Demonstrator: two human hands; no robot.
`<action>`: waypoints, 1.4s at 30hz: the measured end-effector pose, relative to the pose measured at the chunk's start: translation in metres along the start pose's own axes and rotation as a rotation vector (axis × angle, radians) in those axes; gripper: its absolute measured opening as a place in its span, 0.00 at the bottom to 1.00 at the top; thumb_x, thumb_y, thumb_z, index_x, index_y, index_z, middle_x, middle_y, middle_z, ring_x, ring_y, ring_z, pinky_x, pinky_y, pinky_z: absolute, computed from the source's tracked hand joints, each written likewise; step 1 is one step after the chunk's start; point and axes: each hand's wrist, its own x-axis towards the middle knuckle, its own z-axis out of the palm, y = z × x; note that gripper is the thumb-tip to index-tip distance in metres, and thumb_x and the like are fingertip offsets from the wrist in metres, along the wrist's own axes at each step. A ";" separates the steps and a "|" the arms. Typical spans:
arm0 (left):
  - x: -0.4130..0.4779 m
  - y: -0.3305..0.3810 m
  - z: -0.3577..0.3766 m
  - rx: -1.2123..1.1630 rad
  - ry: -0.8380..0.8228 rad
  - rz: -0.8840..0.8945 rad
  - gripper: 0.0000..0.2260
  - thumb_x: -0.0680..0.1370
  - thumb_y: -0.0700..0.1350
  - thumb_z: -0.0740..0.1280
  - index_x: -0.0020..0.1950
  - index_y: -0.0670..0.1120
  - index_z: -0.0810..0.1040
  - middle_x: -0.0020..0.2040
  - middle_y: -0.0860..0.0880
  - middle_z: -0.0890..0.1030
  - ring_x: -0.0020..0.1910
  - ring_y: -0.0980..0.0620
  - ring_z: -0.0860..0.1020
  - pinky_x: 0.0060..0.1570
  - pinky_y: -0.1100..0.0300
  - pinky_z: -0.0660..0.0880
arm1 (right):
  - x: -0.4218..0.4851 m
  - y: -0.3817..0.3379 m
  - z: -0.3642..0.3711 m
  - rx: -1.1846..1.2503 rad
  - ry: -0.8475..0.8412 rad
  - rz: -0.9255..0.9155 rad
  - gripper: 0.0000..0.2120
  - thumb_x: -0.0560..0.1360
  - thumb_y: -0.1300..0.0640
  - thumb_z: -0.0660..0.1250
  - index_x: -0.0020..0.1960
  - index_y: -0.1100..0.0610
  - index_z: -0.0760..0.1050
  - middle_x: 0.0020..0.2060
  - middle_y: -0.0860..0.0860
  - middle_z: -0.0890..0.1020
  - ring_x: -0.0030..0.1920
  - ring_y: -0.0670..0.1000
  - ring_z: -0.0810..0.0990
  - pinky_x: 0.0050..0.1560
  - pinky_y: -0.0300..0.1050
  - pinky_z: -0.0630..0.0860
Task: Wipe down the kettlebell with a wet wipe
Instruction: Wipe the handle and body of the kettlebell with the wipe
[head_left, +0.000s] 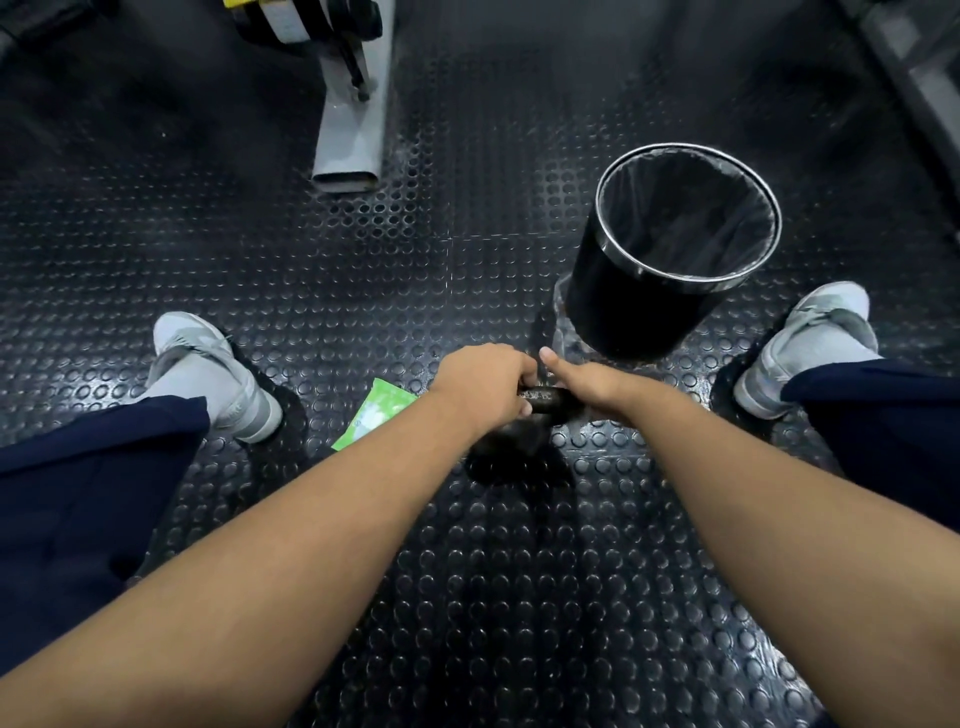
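Two bare forearms fill the lower half of the view, reaching forward and down from the bottom corners and meeting at the middle of the floor.

Left hand (480, 382): its fingers are curled shut around the handle of the kettlebell (543, 399), knuckles up, wrist straight in line with the forearm.

Right hand (582, 382): it lies on the other end of the same handle, thumb stretched forward and pointing away from the body. Its other fingers are hidden under the palm, so I cannot tell whether they wrap the handle or only rest on it.

One kettlebell is in view. It is dark and stands on the floor between the two feet; only a short stretch of handle between the hands and part of the round body under the left wrist show.

One green pack of wipes (376, 418) lies flat on the floor just left of the left wrist, partly covered by the forearm.

One black bin (670, 249) with a dark liner and a shiny rim stands beyond the right hand, near it and apart from the kettlebell.

Two grey shoes show, the left shoe (213, 374) and the right shoe (810, 345), set wide to either side, with dark blue trouser legs above them.

One grey metal machine leg (353, 130) rests on the floor at the top left. The studded black rubber floor (519, 597) runs under everything.
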 end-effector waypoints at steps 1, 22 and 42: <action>0.000 0.001 0.000 0.002 0.001 0.005 0.13 0.76 0.56 0.73 0.59 0.60 0.80 0.56 0.56 0.80 0.56 0.49 0.79 0.48 0.56 0.73 | -0.005 -0.002 -0.005 -0.042 -0.034 -0.003 0.51 0.69 0.15 0.48 0.62 0.57 0.82 0.45 0.55 0.87 0.57 0.59 0.83 0.59 0.51 0.76; 0.002 0.002 -0.003 0.091 -0.028 0.067 0.15 0.77 0.57 0.72 0.62 0.57 0.77 0.57 0.52 0.78 0.57 0.46 0.79 0.45 0.54 0.69 | -0.013 -0.034 -0.030 -0.254 -0.160 0.063 0.43 0.76 0.22 0.46 0.62 0.58 0.76 0.27 0.52 0.83 0.30 0.51 0.83 0.35 0.40 0.79; -0.006 0.003 0.005 0.174 -0.008 0.075 0.15 0.80 0.57 0.67 0.65 0.55 0.73 0.58 0.48 0.75 0.57 0.42 0.78 0.42 0.51 0.69 | -0.016 -0.030 -0.033 -0.194 -0.114 0.021 0.40 0.79 0.25 0.49 0.55 0.61 0.79 0.25 0.53 0.77 0.29 0.52 0.74 0.30 0.38 0.70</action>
